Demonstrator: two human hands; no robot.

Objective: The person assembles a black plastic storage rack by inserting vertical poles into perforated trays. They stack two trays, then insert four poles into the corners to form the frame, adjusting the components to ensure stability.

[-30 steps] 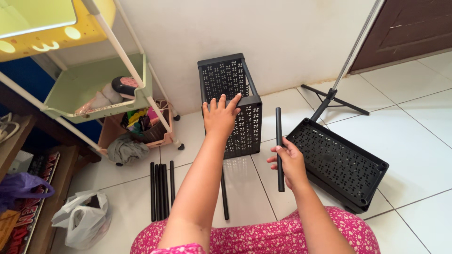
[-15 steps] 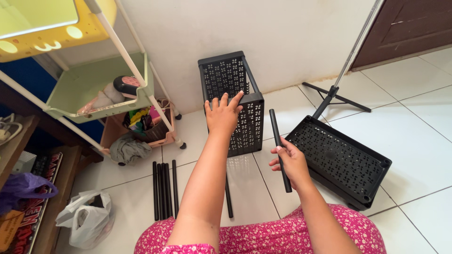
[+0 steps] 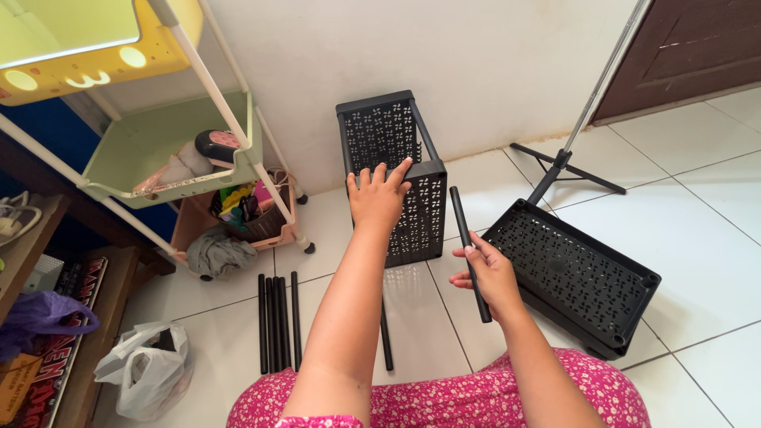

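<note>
White floor tiles (image 3: pixel 705 198) run out from the pale wall, and we sit on them looking down at our own arms. Going from the left, a white plastic bag (image 3: pixel 143 368) slumps beside a low wooden shelf, and behind it stands a rolling cart (image 3: pixel 170 170) with a green tray full of odds and ends. A bundle of loose black tubes (image 3: pixel 275 321) lies side by side on the tiles near our knee, with one more tube partly hidden under our left forearm.

Our left hand (image 3: pixel 377 198) rests flat on the top edge of the upright black perforated shelf unit (image 3: pixel 400 178), fingers spread and pressing rather than wrapped round anything. The unit stands on end, so if our palm eases or pushes off-centre we judge it could tip toward the wall or slide on the smooth tile.

Our right hand (image 3: pixel 487 273) has its fingers closed round a single black tube (image 3: pixel 468 250), held about the lower middle and tilted slightly left at the top, just beside the unit but not touching it. With that much tube above the hand, the tip could wander and miss or scrape a corner. Further right, another perforated black tray (image 3: pixel 575 273) lies tilted on the floor near a stand's legs (image 3: pixel 563 162), close enough for our elbow to knock.
</note>
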